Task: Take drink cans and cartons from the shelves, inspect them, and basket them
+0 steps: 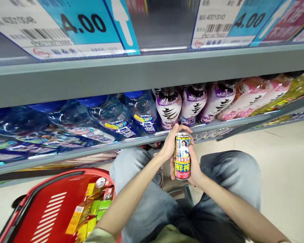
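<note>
Between my two hands a drink can (182, 157) stands nearly upright, its printed label in yellow, black, red and blue facing me. My left hand (170, 143) wraps the upper left side of the can, with fingers reaching behind its top. Along the can's lower right side my right hand (195, 165) grips, its thumb near the label and fingertips showing past the left edge. Just behind the hands, purple-labelled bottles (168, 108) line the shelf.
Blue-capped bottles (111, 116) fill the shelf to the left; pink bottles (258, 96) stand to the right. Price tags (83, 27) hang on the grey shelf edge (147, 76) above. A red basket (50, 209) holding several small cartons (78, 216) and a can (100, 183) sits at lower left, beside my knees.
</note>
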### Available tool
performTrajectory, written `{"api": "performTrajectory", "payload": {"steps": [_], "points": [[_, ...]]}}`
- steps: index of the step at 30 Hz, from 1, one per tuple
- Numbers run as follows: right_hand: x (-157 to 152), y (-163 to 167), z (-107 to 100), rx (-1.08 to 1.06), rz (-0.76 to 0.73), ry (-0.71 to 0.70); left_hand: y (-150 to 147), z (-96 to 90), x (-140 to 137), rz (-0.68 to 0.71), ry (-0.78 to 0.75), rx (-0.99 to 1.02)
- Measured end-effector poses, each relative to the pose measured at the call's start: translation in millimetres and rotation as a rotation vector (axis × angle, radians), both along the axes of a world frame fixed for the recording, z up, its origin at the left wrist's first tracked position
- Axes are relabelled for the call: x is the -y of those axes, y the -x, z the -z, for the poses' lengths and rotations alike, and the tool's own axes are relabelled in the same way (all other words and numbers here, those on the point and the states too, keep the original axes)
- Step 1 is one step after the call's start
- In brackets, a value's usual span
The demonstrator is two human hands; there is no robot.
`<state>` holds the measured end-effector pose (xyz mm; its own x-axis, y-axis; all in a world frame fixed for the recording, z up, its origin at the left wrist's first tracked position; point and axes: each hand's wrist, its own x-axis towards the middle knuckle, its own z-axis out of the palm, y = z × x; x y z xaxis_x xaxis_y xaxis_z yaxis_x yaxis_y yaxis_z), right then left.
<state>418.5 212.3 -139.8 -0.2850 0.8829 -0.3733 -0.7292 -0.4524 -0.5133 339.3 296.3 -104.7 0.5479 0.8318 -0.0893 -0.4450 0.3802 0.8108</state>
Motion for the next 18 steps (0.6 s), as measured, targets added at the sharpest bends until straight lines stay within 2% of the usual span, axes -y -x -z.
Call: {"api": "performTrajectory", "payload": {"steps": [12,18], "points": [[0.2,-1.0,-4.6,0.019,-0.01,-0.004,0.4,0.8,-0.4,0.019,0.007,-0.001],[0.8,3.1,-4.5,0.032,0.03,-0.016,0.5,3.4,-0.5,0.018,-0.007,-0.042]]}}
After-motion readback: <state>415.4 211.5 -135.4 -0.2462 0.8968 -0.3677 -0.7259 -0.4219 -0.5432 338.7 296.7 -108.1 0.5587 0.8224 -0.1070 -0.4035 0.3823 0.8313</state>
